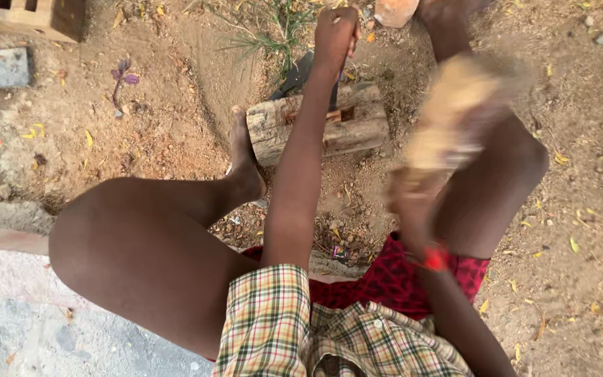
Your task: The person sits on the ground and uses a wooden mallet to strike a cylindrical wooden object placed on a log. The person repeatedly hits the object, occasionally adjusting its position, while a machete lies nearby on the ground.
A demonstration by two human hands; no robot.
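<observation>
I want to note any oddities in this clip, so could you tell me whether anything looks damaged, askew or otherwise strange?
The wooden block on the bare dirt ground lies slightly tilted and has a rough notch in its top. The left hand grips a dark tool over it. The right hand is a motion-blurred smear holding something pale, too blurred to identify.

Head view, steeply down, close.

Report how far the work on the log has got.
Done: nothing shows yet; the log lies whole on the dirt, steadied by a foot. In hand: the left hand grips a dark tool above the log, and the right hand holds a blurred pale block. Left: any cut or split, since none is visible.
</observation>
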